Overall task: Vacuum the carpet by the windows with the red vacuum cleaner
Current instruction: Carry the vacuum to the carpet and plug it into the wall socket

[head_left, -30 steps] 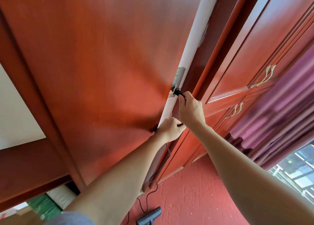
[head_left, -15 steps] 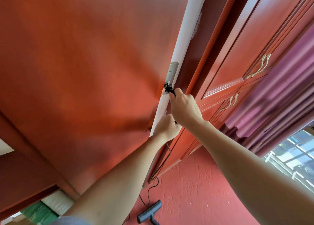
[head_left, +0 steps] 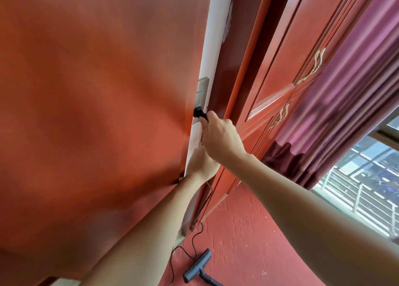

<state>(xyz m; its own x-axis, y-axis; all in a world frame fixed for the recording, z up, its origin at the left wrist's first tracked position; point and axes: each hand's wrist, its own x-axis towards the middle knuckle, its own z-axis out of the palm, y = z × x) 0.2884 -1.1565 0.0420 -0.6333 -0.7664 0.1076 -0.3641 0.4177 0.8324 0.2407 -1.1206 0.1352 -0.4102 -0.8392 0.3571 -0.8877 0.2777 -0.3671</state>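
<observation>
My right hand [head_left: 220, 137] is closed around a black plug [head_left: 199, 113], fingertips pinching it against the grey wall socket [head_left: 201, 91] just beyond my knuckles. My left hand [head_left: 199, 162] sits just below and partly behind the right one, curled loosely against the white strip of wall [head_left: 212, 48]; I cannot tell for sure whether it grips the thin black cord [head_left: 194, 240], which runs down from under it.

To the left of both hands a broad red-brown wooden panel [head_left: 97, 91] fills the view. To the right stand red wardrobe doors [head_left: 287, 69] with pale curved handles, then purple curtains [head_left: 356, 91] and a window [head_left: 367, 184].

Well below my forearms, on the red carpet [head_left: 248, 231], the cord loops down toward the grey floor nozzle [head_left: 197, 265] of the vacuum cleaner, which lies flat there. The rest of the machine is out of sight.
</observation>
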